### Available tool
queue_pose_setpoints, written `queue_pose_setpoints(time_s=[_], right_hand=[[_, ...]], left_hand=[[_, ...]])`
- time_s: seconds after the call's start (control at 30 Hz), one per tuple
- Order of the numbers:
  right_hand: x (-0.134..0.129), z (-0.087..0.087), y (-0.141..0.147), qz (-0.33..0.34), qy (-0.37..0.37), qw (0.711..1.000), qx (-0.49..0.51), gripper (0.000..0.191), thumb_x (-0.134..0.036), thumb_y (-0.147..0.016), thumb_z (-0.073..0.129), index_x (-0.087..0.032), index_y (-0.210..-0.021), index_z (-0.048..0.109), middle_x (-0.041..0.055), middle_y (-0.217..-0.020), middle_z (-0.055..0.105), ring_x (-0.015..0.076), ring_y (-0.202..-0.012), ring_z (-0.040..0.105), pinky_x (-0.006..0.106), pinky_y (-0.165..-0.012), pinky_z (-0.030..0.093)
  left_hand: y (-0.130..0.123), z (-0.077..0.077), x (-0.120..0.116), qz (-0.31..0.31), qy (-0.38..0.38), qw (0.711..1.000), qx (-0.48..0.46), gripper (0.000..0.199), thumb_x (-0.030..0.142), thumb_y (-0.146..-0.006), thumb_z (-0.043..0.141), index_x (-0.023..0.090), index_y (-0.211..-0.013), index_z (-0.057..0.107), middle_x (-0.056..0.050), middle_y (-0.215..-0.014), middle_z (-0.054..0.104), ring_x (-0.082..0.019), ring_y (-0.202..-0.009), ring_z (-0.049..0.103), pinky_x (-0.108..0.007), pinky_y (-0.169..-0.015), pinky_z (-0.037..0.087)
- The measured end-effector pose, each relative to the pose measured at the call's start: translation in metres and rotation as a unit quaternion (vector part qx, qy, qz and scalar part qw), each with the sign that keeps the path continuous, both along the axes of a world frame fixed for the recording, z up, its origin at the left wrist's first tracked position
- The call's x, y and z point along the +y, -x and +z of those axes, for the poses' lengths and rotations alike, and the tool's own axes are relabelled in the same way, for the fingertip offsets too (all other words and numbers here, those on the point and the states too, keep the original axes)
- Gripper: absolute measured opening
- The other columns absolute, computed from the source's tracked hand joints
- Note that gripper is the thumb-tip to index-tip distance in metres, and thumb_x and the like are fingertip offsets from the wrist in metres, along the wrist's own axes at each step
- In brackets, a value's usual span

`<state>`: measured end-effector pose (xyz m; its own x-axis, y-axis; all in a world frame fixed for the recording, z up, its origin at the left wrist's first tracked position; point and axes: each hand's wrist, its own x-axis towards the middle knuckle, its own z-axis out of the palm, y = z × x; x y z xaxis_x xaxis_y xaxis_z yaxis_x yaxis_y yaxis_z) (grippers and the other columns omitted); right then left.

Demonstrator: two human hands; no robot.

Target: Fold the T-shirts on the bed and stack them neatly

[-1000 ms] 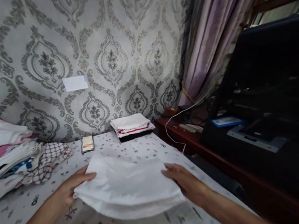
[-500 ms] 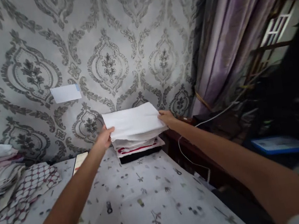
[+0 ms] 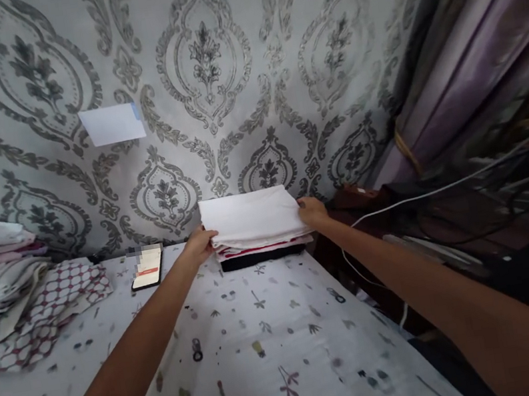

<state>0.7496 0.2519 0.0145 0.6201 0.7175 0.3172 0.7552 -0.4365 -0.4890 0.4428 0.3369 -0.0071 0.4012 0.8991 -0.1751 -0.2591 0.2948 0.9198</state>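
Observation:
A folded white cloth [image 3: 252, 215] lies on top of a stack of folded fabrics [image 3: 264, 256] with red and black edges, near the wall. My left hand [image 3: 201, 244] is closed on the left edge of the white cloth, thumb on top. On the opposite side my right hand [image 3: 313, 212] grips the cloth's right edge, its fingers partly hidden behind it. The stack rests on a patterned white sheet [image 3: 237, 338].
A lit phone [image 3: 148, 267] lies left of the stack. Piled clothes [image 3: 1, 296] occupy the far left. Patterned wallpaper [image 3: 204, 66] rises behind. To the right are a white cable [image 3: 397, 204], a purple curtain [image 3: 457, 78] and dark clutter.
The white cloth has come down flatter onto the stack, both hands still holding its sides. The view has shifted, and the phone now shows fully.

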Motion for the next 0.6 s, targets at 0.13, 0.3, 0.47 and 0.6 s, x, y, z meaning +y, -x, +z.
queue_pose_setpoints(time_s=[0.13,0.3,0.47,0.6], right_hand=[[0.008,0.018,0.049,0.061,0.005,0.996,-0.069,0.038,-0.025,-0.094,0.055,-0.017,-0.129,0.065,0.0196,-0.135,0.062,0.0355,-0.128,0.053,0.055,-0.109,0.037],[0.027,0.004,0.108,0.190,0.040,0.972,-0.135,0.048,-0.048,-0.097,0.051,-0.029,-0.141,0.056,0.0117,-0.155,0.047,0.0375,-0.144,0.034,0.068,-0.114,0.019],[0.035,-0.021,0.112,0.209,0.105,0.968,-0.092,0.043,-0.043,-0.095,0.056,-0.021,-0.130,0.067,0.0218,-0.146,0.054,0.0463,-0.138,0.040,0.077,-0.108,0.018],[0.035,-0.018,0.111,0.217,0.063,0.966,-0.122,0.040,-0.040,-0.095,0.053,-0.017,-0.123,0.069,0.0265,-0.137,0.060,0.0461,-0.133,0.047,0.075,-0.105,0.025]], left_hand=[[-0.001,0.005,-0.002,0.016,-0.018,1.000,0.014,0.033,0.005,-0.068,0.070,0.015,-0.099,0.060,-0.003,-0.075,0.067,-0.014,-0.060,0.063,-0.024,-0.054,0.052],[0.023,-0.013,-0.024,0.067,-0.050,0.993,0.085,0.039,0.015,-0.079,0.065,0.019,-0.115,0.050,-0.003,-0.086,0.067,-0.015,-0.072,0.067,-0.024,-0.061,0.052],[0.099,-0.038,-0.070,0.059,-0.101,0.966,0.229,0.025,0.018,-0.081,0.061,0.020,-0.105,0.054,-0.005,-0.089,0.066,-0.018,-0.077,0.070,-0.025,-0.059,0.051],[0.189,-0.020,-0.075,0.097,-0.210,0.899,0.372,0.018,0.010,-0.080,0.058,0.021,-0.094,0.059,-0.004,-0.091,0.064,-0.019,-0.084,0.065,-0.031,-0.076,0.053]])
